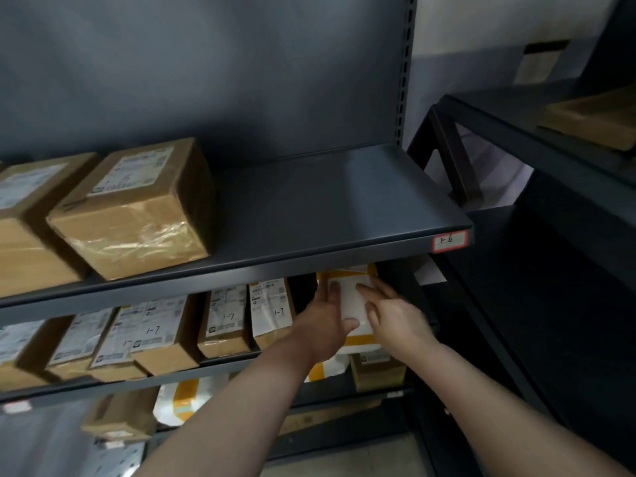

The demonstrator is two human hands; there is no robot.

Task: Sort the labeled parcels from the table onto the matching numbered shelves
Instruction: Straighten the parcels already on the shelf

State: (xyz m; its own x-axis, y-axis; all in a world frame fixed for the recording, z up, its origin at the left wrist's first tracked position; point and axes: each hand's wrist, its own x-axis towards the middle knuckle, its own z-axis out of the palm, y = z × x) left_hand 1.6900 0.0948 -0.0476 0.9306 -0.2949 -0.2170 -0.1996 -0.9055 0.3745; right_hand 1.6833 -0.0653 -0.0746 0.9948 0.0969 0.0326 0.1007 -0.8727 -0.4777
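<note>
A white and yellow padded parcel (354, 297) with a white label lies at the right end of the second shelf (227, 368), under the upper shelf. My left hand (323, 321) grips its left side, thumb on the near corner. My right hand (392, 315) rests on its right side with fingers spread over the label. Left of it on the same shelf stand several brown boxes (223, 321) with labels hand-marked "L-1". The parcel's far end is hidden by the upper shelf.
The upper shelf (344, 201) carries two brown boxes (134, 204) at its left and a red-bordered tag (449, 241) on its front edge. Lower shelves hold more white-yellow bags (182, 397) and boxes. A second dark rack (550, 139) stands at the right.
</note>
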